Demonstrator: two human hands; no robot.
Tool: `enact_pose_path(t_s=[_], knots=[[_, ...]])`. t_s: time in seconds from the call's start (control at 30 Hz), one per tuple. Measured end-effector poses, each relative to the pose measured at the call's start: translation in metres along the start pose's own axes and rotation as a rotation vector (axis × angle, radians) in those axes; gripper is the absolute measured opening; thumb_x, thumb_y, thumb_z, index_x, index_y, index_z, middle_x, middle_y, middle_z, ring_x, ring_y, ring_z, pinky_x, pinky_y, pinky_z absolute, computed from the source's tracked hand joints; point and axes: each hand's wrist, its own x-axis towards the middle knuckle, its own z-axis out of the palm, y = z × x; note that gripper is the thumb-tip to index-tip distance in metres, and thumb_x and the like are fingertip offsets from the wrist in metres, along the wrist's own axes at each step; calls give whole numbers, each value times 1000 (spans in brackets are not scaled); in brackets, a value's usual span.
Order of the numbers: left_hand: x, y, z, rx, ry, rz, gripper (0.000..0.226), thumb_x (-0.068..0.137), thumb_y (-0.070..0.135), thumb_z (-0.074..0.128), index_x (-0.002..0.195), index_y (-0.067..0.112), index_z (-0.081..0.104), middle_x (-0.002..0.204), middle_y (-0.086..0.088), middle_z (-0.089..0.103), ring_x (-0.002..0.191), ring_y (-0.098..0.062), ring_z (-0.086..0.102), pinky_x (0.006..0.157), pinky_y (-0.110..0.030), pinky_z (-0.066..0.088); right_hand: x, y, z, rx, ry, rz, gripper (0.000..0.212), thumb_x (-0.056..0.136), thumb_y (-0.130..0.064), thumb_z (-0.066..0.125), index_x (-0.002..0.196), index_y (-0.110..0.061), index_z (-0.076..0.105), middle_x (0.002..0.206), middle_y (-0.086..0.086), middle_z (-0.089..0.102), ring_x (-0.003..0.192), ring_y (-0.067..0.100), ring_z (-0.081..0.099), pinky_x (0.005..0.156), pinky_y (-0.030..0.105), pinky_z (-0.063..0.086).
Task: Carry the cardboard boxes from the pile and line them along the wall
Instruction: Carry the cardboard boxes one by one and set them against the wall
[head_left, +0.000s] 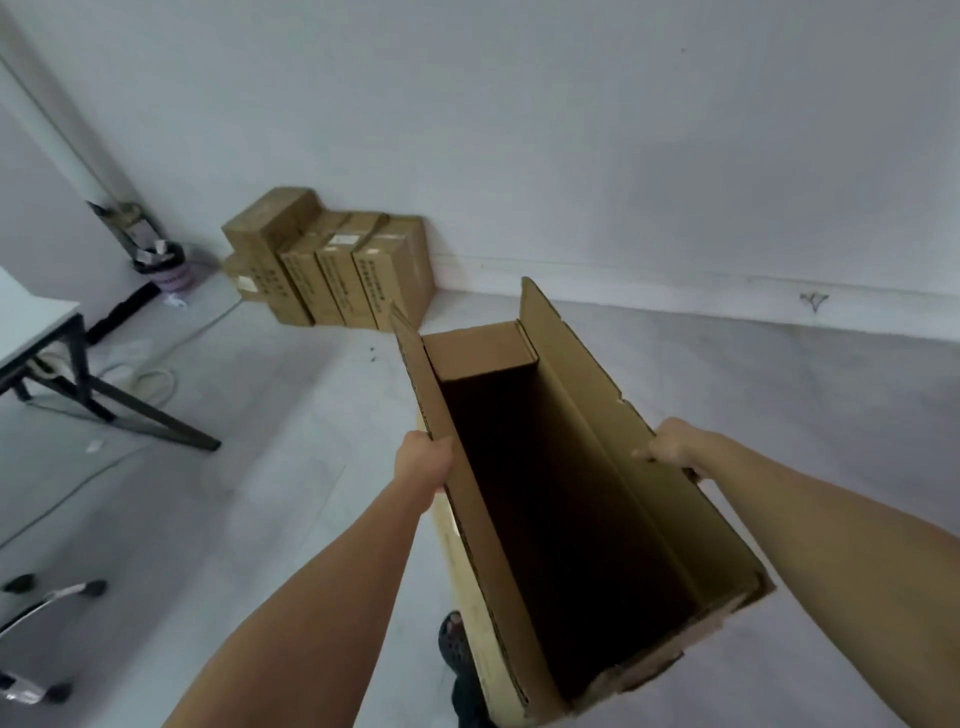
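1. So, nearest the camera, a dark shoe (454, 642) poked out from under the near end of the open box (623, 467). The box was held lengthways in front of the body, above the floor (260, 467).
2. The left hand (423, 460) was clamped round the top edge of the box's left long side. The right hand (672, 449) gripped the edge of the right flap, fingers curled over it.
3. The box itself was long, narrow, plain brown corrugated card. Its top was open, the side flaps stood up and the inside was just dark. A pale strip ran along its left outer side, and any print there was too blurred to read.
4. Bare grey floor ran ahead and to the right, up to the wall (571, 130). On the left sat a chair base (47, 597) on casters, and further back a table (31, 317) with dark legs and a cable (156, 379) looped beside them.
5. Farthest off, a row of boxes (358, 270) stood side by side against the wall, touching, with a taller one at the left end. They had dark print down the fronts and small white labels, none of it readable. A bin (166, 267) sat in the corner just left of them.
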Motion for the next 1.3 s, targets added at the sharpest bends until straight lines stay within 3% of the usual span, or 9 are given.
enact_pose_path(t_s=[0.07,0.23,0.33,0.43,0.53,0.7,1.0,1.07,1.3], knots=[[51,20,-7,-7,0,14,22,87,15,52,98,-1,63,97,-20,70,86,-35,71,76,-52,60,38,-37,-7,-1,9,15,36,96,-32,63,105,-1,49,74,8,44,61,23,46,52,31,41],[174,80,-31,35,-25,34,18,87,15,51,91,0,60,87,-17,68,77,-31,69,67,-37,59,132,-144,-30,-11,27,13,53,94,-43,62,121,2,53,108,17,60,91,33,62,71,38,52],[242,122,-54,72,-20,68,17,89,16,51,85,1,57,75,-10,58,67,-25,59,57,-31,49,171,-212,-46,-53,44,-47,50,99,-41,55,125,2,52,108,16,57,93,31,62,76,37,54],[305,159,-74,138,-13,103,23,91,18,50,95,-3,61,79,-12,61,71,-28,62,61,-35,53,207,-263,-60,-15,47,-72,43,100,-37,53,120,2,51,109,16,56,94,31,61,74,37,52],[375,193,-83,158,-8,108,20,91,17,51,90,0,59,83,-17,66,77,-33,67,66,-42,57,262,-303,-70,68,106,-100,41,100,-35,54,107,5,56,98,16,59,83,26,59,75,36,46],[501,248,-82,200,26,67,16,89,11,49,75,9,43,69,-5,48,61,-20,48,49,-27,38,373,-380,-95,93,187,-166,37,98,-38,57,89,-2,62,83,13,63,78,26,62,71,34,46],[716,330,-86,143,-17,-111,25,79,12,49,95,-3,62,81,-19,67,73,-36,68,55,-38,52,551,-523,-171,86,151,-163,37,96,-40,59,86,-5,67,83,12,66,74,23,62,73,33,49],[754,349,-91,121,-24,-135,22,83,7,48,98,-3,60,90,-23,67,78,-39,69,53,-33,52,581,-556,-188,63,157,-158,37,95,-40,59,86,-6,67,82,10,66,75,23,63,74,33,49],[896,410,-105,144,-138,-122,14,89,0,47,98,-4,58,83,-20,63,69,-32,64,53,-31,51,673,-644,-210,90,189,-73,36,98,-38,57,78,-10,63,76,5,63,70,19,61,64,29,43]])
